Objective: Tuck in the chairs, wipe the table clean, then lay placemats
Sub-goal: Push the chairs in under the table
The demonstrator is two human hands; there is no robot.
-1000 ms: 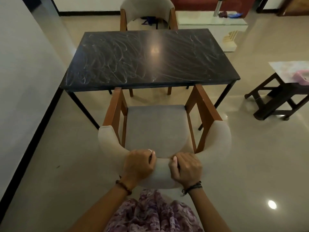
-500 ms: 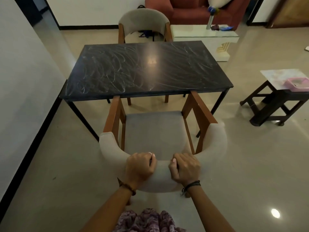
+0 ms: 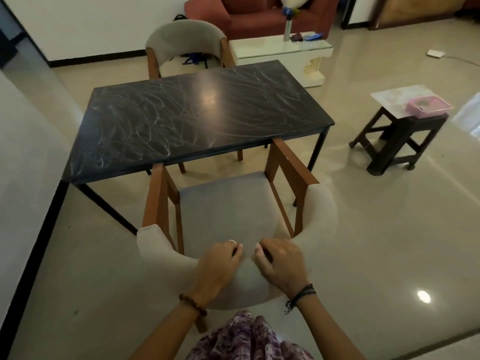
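Two chairs flank one dark table (image 3: pixel 197 120): the near chair (image 3: pixel 233 211) stands with its front arm tips just under the table's near edge, and the far chair (image 3: pixel 185 38) sits at the opposite side. We grasp the near chair's curved backrest with our left hand (image 3: pixel 219 267) and right hand (image 3: pixel 281 265), fingers curled over its top. One stool (image 3: pixel 400 136) stands well apart.
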